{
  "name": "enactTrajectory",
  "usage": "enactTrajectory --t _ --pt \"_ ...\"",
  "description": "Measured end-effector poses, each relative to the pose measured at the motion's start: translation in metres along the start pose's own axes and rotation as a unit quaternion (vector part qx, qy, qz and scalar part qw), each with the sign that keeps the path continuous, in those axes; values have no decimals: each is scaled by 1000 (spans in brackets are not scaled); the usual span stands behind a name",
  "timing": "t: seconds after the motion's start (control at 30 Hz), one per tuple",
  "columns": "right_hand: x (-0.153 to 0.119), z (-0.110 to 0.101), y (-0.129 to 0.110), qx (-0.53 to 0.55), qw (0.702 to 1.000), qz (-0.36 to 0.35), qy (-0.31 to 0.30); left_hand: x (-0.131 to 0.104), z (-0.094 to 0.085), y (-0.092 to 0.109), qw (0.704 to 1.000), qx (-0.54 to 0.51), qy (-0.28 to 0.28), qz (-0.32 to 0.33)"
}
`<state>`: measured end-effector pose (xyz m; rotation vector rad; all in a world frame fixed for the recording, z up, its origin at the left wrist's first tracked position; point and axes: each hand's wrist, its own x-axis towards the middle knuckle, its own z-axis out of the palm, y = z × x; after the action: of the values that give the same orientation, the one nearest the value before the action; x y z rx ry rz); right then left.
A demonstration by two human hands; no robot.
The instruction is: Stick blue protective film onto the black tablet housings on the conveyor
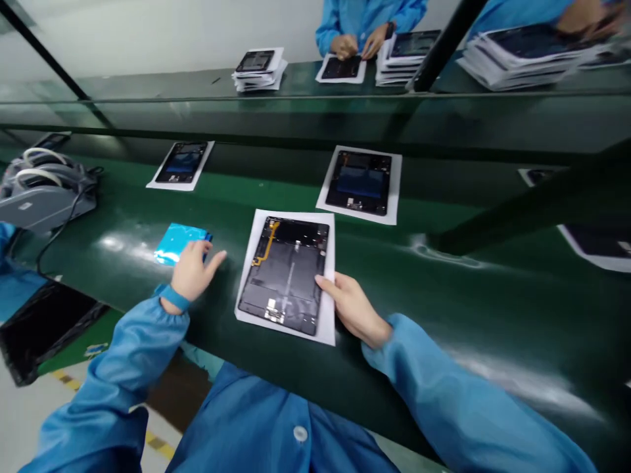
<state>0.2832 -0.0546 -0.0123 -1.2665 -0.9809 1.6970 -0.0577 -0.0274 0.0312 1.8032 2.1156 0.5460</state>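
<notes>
A tablet housing (286, 276) with its dark inside facing up lies on a white sheet (328, 322) in front of me; an orange flex cable (269, 243) runs along its upper left. My right hand (352, 305) grips the right edge of housing and sheet, thumb on top and the other fingers underneath. To the left, a small pile of shiny blue film pieces (175, 243) rests on the bench. My left hand (194, 269) is over the near right corner of that pile, thumb spread from the fingers. Whether its fingertips touch the film I cannot tell.
Farther back on the green bench (236, 190) lie two more tablet housings (362, 182) (183, 161) on white sheets. A grey machine (44, 190) with a cable stands at left. A dark post (517, 203) rises at right. Across the divider, co-workers' hands (359, 46) work beside stacked housings (259, 69).
</notes>
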Motion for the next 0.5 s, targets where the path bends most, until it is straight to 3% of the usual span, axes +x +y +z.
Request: enactTrajectory --t 0.1,0.2,0.37,0.43,0.5 --pt "-18 -17 7 -29 999 23 -1 31 -21 -34 997 54 29 -51" --pt "-26 -28 12 -54 997 46 3 55 -32 -56 995 62 -27 -68" --pt "-30 -49 9 -182 983 35 -7 69 -46 -66 991 11 -126 -53" --pt "-31 -57 5 -304 952 -20 36 69 -55 -65 989 -7 -142 -52" --pt "-35 -58 0 -422 888 -116 142 62 -63 -57 992 -12 -115 -43"
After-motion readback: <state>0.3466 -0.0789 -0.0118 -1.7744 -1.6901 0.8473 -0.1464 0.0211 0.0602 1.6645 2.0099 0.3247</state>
